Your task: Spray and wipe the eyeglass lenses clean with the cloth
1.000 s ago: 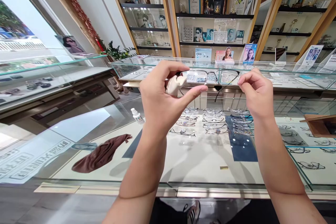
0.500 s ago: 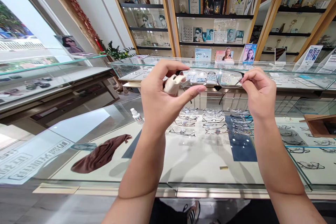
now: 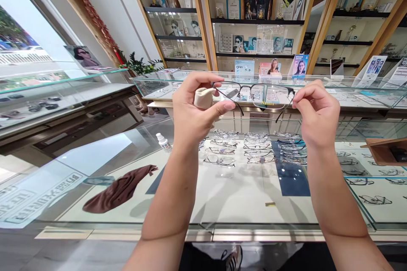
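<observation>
I hold a pair of thin black-framed glasses (image 3: 254,95) up in front of me, over a glass display counter (image 3: 127,224). My left hand (image 3: 193,112) pinches the frame's left end and also keeps a crumpled beige cloth (image 3: 203,96) against its palm. My right hand (image 3: 314,112) pinches the frame's right end at the hinge. Both temples hang down, folded out. The lenses are clear, with a small yellow mark on the right one.
Inside the counter lie several rows of glasses (image 3: 251,148), a brown cloth (image 3: 121,188) and a small white bottle (image 3: 163,142). A second glass counter (image 3: 365,89) and wall shelves with pictures (image 3: 259,21) stand behind. A wooden box (image 3: 384,150) sits at right.
The glasses have been tipped and turned so the whole frame now faces me with temples open; my right hand went from a loose hold to pinching the frame's end. The view shifted slightly.
</observation>
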Demonstrator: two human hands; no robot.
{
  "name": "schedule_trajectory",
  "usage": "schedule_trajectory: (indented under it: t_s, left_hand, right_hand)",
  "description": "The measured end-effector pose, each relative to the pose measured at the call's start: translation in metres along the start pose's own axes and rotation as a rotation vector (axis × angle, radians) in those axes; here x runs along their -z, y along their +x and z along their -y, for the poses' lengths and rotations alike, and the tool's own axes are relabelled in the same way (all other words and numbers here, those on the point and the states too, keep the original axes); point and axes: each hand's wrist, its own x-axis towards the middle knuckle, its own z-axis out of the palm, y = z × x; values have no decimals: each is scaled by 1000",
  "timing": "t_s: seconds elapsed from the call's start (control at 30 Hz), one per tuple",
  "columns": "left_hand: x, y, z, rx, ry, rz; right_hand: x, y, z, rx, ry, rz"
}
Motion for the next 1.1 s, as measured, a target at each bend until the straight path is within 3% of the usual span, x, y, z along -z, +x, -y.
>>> schedule_trajectory:
  t_s: [0.33,0.6,0.83,1.1]
  left_hand:
    - [-1,1,19,3,-9,-26]
    - [-5,1,28,-105,61,-127]
    - [-8,-4,22,-307,199,-191]
    - [-23,-10,13,-211,189,-229]
  right_hand:
    - [1,-2,8,26,-23,23]
    - [-1,-3,11,-17,-3,22]
    - [-6,-8,20,-61,52,57]
    - [-4,-9,19,-118,120,126]
